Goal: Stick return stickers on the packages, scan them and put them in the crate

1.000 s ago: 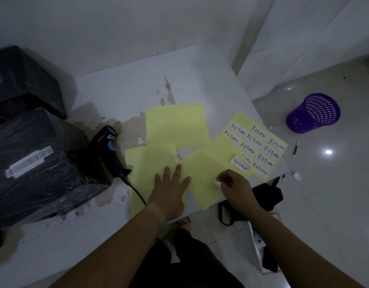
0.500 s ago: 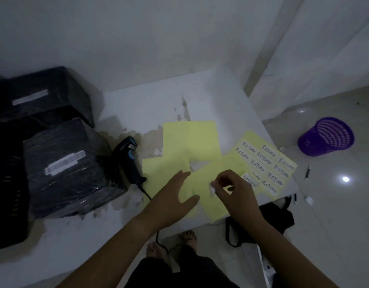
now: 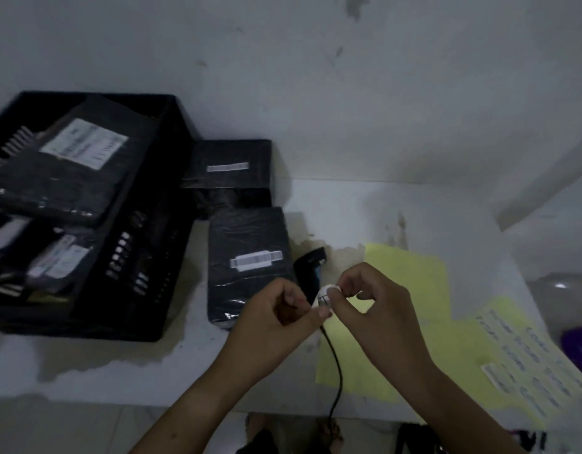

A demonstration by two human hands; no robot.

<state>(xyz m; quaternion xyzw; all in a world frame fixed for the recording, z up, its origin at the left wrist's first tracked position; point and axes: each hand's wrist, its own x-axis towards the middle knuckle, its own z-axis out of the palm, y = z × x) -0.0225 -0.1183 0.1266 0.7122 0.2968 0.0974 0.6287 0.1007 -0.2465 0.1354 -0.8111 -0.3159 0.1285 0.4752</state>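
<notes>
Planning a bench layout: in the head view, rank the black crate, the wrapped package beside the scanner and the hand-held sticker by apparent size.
1. black crate
2. wrapped package
3. sticker, smallest despite being nearest the camera

A dim room: stained white table [image 3: 365, 204] against a scuffed pale wall [image 3: 315, 77], tiled floor [image 3: 86, 430] below.

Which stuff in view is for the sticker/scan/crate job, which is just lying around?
Job:
- return sticker, pinched by left hand and right hand
- package
- scanner
- sticker sheet
- crate

Lying about:
- plain yellow sheets
- purple basket
</notes>
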